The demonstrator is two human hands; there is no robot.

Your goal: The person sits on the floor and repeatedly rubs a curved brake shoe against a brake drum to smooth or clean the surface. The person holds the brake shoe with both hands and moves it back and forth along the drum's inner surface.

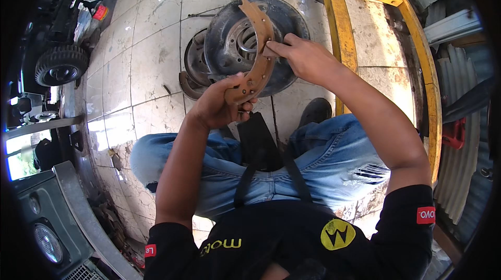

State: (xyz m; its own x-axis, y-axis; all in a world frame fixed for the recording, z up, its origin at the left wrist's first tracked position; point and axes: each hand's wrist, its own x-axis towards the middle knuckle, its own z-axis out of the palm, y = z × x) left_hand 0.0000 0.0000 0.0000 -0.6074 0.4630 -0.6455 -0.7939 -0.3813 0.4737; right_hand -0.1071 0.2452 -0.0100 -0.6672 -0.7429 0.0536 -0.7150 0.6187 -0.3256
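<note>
I have the curved brown shoe (264,67) loose above the tiled floor (151,32), left hand (216,101) clamped on its near end, right hand (308,60) pinching its outer edge; how much remains, I can't tell. A black round plate (219,42) lies beyond; a yellow frame (339,21) lines the floor's right edge

Grimy pale floor tiles (156,40) carry a large dark disc-shaped part (222,34) overlapping a smaller round metal part (195,58), a slim dark rod (202,15), a small dark piece (167,89) and a yellow frame (338,24).
</note>
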